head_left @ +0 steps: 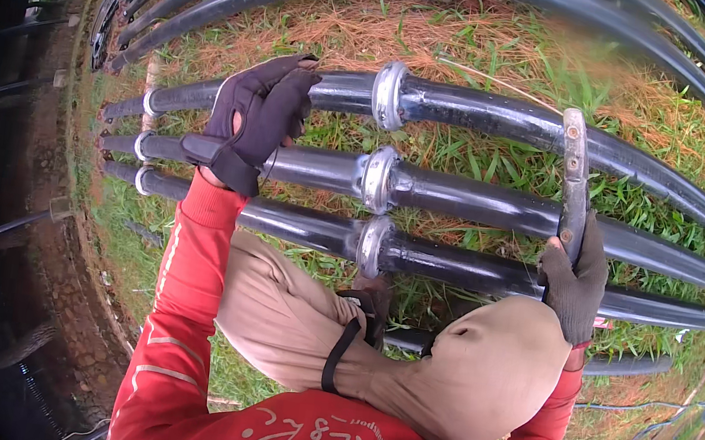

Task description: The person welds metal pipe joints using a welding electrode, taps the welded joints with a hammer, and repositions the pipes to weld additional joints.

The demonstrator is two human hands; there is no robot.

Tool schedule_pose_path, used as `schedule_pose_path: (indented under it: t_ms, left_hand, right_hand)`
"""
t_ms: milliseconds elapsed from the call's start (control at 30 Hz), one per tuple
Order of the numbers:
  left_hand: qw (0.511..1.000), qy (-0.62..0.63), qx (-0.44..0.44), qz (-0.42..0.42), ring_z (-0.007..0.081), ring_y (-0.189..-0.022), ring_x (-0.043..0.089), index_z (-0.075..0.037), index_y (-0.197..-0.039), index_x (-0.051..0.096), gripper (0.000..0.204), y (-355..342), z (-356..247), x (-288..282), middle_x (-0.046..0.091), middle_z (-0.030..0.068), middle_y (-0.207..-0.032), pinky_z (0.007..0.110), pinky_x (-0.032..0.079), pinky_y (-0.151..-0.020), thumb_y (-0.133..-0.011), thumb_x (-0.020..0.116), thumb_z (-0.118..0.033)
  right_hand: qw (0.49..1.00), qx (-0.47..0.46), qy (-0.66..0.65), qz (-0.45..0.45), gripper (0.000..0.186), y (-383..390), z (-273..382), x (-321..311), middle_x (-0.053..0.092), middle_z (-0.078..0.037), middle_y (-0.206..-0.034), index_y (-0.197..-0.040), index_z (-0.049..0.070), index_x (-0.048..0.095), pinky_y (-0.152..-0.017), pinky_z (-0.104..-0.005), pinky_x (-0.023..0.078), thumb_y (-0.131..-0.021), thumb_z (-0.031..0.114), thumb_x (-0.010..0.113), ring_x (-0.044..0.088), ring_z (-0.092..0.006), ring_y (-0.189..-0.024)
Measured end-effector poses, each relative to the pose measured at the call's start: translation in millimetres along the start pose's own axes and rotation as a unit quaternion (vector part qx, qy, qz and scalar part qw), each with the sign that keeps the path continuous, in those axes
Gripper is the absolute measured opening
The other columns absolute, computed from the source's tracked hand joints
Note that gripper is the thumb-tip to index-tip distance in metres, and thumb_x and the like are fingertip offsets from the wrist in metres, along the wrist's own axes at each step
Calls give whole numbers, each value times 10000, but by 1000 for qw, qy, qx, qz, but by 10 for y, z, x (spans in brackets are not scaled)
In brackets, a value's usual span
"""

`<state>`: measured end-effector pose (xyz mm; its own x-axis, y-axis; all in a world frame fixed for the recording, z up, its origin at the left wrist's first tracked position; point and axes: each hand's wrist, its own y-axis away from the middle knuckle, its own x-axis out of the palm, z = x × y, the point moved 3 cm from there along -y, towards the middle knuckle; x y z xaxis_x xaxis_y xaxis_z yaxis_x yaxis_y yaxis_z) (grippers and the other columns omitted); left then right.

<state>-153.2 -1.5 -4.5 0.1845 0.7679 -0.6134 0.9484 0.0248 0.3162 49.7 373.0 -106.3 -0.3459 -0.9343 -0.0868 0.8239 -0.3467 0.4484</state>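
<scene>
Here's the right hand [574,280], gloved and closed firmly around the near end of a worn grey riveted bar [573,182], angled across the right-hand stretch of three black pipes [471,198]. Over on the left, the gloved left hand [258,114] sits at the farthest pipe, fingers bent, though whether it's gripping or merely resting I can't tell; silvery collars [379,179] line up between the hands.

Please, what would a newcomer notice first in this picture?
Probably the three black pipes crossing the middle, their silvery collars lined up. Next, the eye may go to the gloved left hand over the pipes at left, and the gloved right hand holding a long grey tool at right.
</scene>
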Motion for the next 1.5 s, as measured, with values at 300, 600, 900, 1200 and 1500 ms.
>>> schedule_pose_path:
  t_ms: [300,600,900,1200,1500]
  left_hand:
    - [1000,14,-27,6,66,-595,625,-30,-1321,799,390,-181,232,56,715,5,-804,243,487,-518,-1086,714,-330]
    - [999,11,-30,-11,56,-540,601,-19,-1326,793,368,-228,250,86,702,18,-779,221,448,-470,-1100,718,-299]
    - [999,-1,-44,15,73,-591,629,-60,-1349,797,393,-191,237,53,732,17,-818,245,499,-526,-1072,739,-332]
    - [999,-7,-50,22,74,-608,632,-49,-1341,796,393,-170,194,80,727,8,-812,252,497,-532,-1075,735,-332]
    - [999,-21,-36,13,74,-613,633,-50,-1345,798,400,-166,172,67,743,15,-832,251,501,-538,-1070,738,-335]
  right_hand:
    - [997,40,57,25,519,-215,-135,144,640,5,-956,-1509,28,619,-712,-273,532,-1001,63,722,607,-77,-787]
    - [995,43,78,49,574,-275,-213,174,655,-27,-951,-1560,24,589,-742,-301,564,-1009,89,737,648,-95,-799]
    - [995,35,82,50,600,-277,-172,228,667,-35,-985,-1576,-2,563,-762,-306,575,-1019,120,749,664,-104,-826]
    - [992,29,103,62,645,-280,-158,241,670,-32,-1006,-1614,36,557,-766,-302,579,-1008,112,764,658,-105,-831]
    - [992,13,118,49,659,-286,-170,244,670,-21,-1012,-1625,49,548,-776,-307,591,-1004,94,763,666,-105,-846]
